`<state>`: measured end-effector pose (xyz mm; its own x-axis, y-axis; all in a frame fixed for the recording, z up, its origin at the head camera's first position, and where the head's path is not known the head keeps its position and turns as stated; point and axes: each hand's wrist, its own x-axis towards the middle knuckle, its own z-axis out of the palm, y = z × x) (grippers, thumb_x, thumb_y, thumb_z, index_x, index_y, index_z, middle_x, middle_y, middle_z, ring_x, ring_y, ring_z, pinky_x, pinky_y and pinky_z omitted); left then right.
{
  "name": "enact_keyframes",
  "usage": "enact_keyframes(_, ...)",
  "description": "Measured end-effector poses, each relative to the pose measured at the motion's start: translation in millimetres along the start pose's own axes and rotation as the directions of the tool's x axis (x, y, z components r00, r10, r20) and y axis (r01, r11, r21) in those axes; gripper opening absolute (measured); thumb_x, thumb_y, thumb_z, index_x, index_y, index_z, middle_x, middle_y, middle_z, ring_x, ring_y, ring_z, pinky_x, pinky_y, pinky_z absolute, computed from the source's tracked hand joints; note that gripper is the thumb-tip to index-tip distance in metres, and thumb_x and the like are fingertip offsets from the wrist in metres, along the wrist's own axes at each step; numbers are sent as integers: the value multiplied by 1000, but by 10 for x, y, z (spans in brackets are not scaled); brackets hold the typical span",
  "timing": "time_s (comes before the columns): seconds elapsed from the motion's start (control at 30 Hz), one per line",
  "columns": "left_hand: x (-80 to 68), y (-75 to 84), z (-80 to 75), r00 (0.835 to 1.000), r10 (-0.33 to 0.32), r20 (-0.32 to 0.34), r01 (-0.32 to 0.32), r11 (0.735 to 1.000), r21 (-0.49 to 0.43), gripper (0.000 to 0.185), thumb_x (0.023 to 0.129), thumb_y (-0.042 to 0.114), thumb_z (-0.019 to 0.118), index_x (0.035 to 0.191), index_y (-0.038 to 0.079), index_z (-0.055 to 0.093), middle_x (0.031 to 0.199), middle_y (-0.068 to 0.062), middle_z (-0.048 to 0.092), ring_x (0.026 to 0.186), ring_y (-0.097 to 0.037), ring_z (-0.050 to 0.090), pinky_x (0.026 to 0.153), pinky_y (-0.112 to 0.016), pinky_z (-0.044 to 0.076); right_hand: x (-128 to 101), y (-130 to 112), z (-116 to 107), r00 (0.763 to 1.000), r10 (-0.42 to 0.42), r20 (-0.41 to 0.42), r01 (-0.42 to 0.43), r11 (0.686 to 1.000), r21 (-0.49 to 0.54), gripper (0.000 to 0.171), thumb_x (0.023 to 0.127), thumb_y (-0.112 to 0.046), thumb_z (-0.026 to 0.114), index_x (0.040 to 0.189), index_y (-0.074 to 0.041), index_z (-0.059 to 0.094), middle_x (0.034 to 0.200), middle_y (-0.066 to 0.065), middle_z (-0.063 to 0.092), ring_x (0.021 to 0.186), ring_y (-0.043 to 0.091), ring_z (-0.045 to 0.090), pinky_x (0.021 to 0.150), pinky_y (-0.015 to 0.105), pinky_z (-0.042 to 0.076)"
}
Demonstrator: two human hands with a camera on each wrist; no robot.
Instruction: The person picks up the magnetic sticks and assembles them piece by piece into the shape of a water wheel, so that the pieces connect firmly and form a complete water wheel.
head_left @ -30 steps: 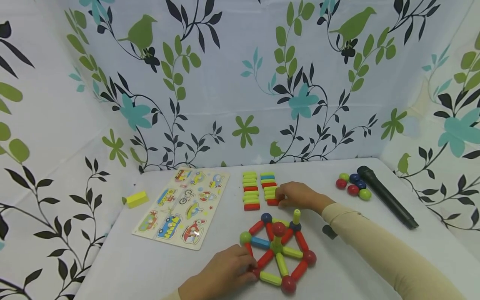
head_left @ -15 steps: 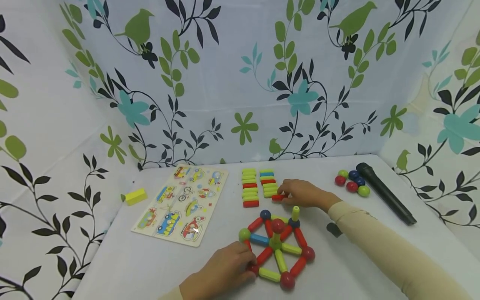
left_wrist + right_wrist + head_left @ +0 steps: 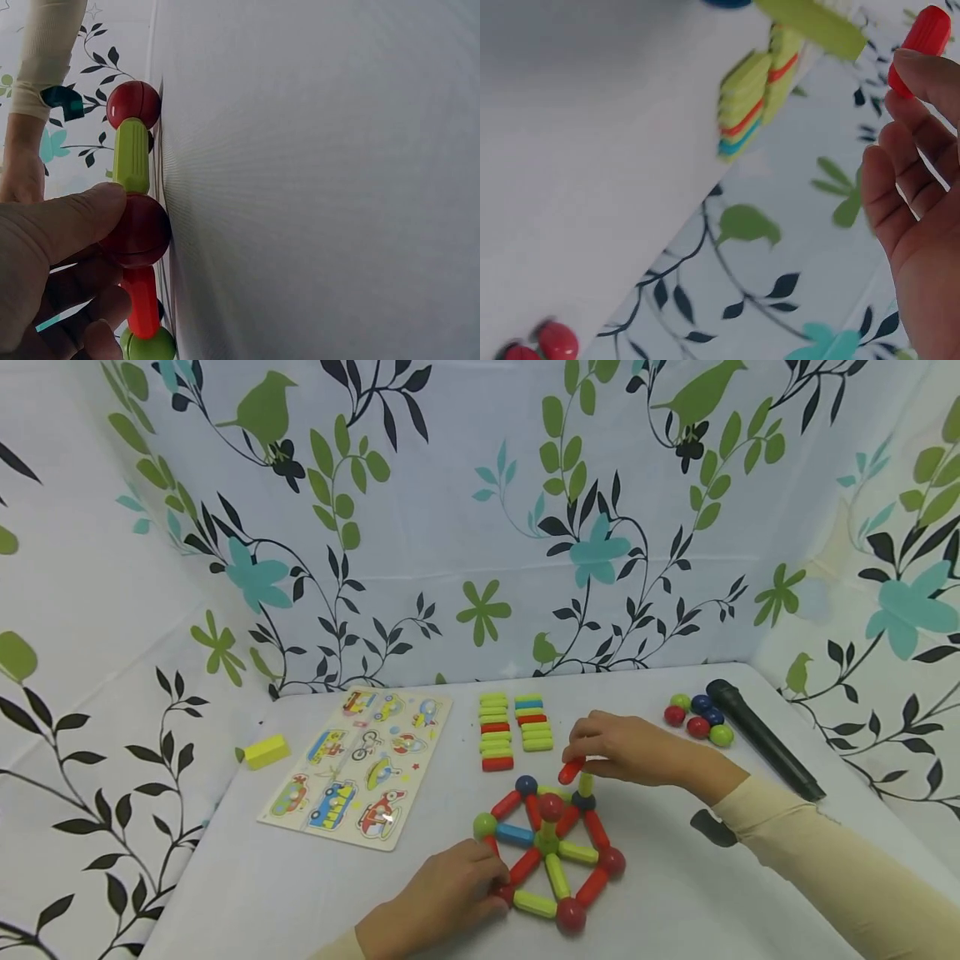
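Observation:
A wheel-shaped build of coloured rods and balls [image 3: 558, 877] lies on the white table, with a red ball raised on a rod over its centre. At its near-left corner my left hand [image 3: 442, 893] pinches a red ball [image 3: 139, 231] between thumb and fingers. My right hand [image 3: 637, 747] is raised by the far-right corner, pinching a red rod [image 3: 922, 46] between thumb and forefinger. Close below that hand, a yellow-green rod [image 3: 586, 785] stands upright on a dark blue ball [image 3: 582, 802].
Two columns of loose rods [image 3: 495, 735] lie behind the build. A vehicle puzzle board [image 3: 352, 768] and a yellow block [image 3: 266, 752] lie at left. Several loose balls [image 3: 698, 725] sit at back right beside a black microphone-like stick [image 3: 765, 739]. A patterned cloth hangs behind.
My right hand has taken the red rod from the near end of the right column and carried it up and toward the build. The left hand keeps its hold on the red ball.

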<state>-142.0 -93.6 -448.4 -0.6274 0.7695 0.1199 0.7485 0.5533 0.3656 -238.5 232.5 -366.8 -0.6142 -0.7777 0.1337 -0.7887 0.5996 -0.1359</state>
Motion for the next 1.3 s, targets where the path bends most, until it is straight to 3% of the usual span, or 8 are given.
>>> enact_keyframes(0.27, -5, 9, -22, 999, -33, 23, 33, 999, -26, 20, 86, 27, 83, 103, 25, 73, 91, 18, 59, 87, 1, 51, 77, -14, 49, -3, -191, -13, 998, -48, 41, 49, 999, -11, 33, 88, -17, 81, 118, -27, 73, 110, -7, 65, 103, 11, 57, 81, 23, 56)
enact_keyframes(0.37, -10, 9, -16, 999, -35, 22, 36, 999, -33, 21, 86, 27, 83, 104, 25, 73, 91, 18, 59, 87, 2, 51, 77, -14, 48, -33, -164, -57, 999, 7, 50, -6, 1000, -18, 37, 88, -17, 81, 122, -27, 71, 114, -6, 65, 106, 13, 60, 83, 27, 57)
enact_keyframes(0.47, -13, 7, -10, 1000, -23, 12, 23, 999, -31, 21, 86, 27, 83, 104, 25, 73, 91, 18, 59, 87, 2, 51, 76, -13, 48, -108, -29, -169, 989, 150, 10, -149, 988, -27, 39, 89, -14, 78, 126, -23, 70, 118, -2, 67, 107, 16, 63, 84, 33, 58)
enact_keyframes(0.53, -12, 4, -7, 1000, -14, 4, 14, 999, -29, 21, 86, 27, 83, 104, 24, 73, 91, 18, 59, 87, 1, 51, 76, -13, 48, -197, 132, -267, 962, 271, -40, -273, 961, -42, 37, 91, -12, 76, 127, -19, 70, 118, 1, 69, 105, 20, 66, 84, 38, 59)
enact_keyframes(0.73, -15, 0, -10, 1000, -8, -8, 8, 1000, -18, 21, 86, 26, 84, 103, 24, 73, 90, 17, 59, 86, 1, 51, 74, -12, 47, -560, 706, -393, 805, 593, -20, -593, 803, -57, 31, 93, -12, 70, 124, -6, 70, 109, 11, 68, 91, 28, 66, 78, 51, 57)
enact_keyframes(1.03, -13, -13, 2, 1000, 9, -21, -9, 1000, -7, 19, 86, 27, 83, 102, 24, 73, 90, 19, 58, 85, 2, 50, 73, -11, 46, -1146, 1272, 57, 643, 760, 97, -750, 650, -124, 29, 90, -13, 70, 114, 3, 67, 109, 27, 69, 100, 50, 64, 78, 69, 51)
enact_keyframes(1.13, -13, -15, 6, 1000, 13, -26, -13, 1000, -12, 19, 86, 27, 83, 102, 24, 73, 90, 19, 58, 85, 2, 50, 73, -11, 45, -1227, 1346, 164, 614, 784, 89, -774, 621, -127, 33, 90, -17, 71, 115, 4, 64, 104, 28, 69, 94, 51, 65, 73, 68, 52)
enact_keyframes(1.3, -13, -10, -7, 1000, 3, -27, -3, 1000, -19, 20, 86, 26, 84, 103, 24, 73, 90, 18, 58, 85, 2, 51, 74, -12, 47, -1252, 1383, 260, 614, 788, 44, -778, 614, -134, 42, 89, -19, 74, 120, 6, 60, 105, 31, 68, 89, 52, 66, 71, 68, 53)
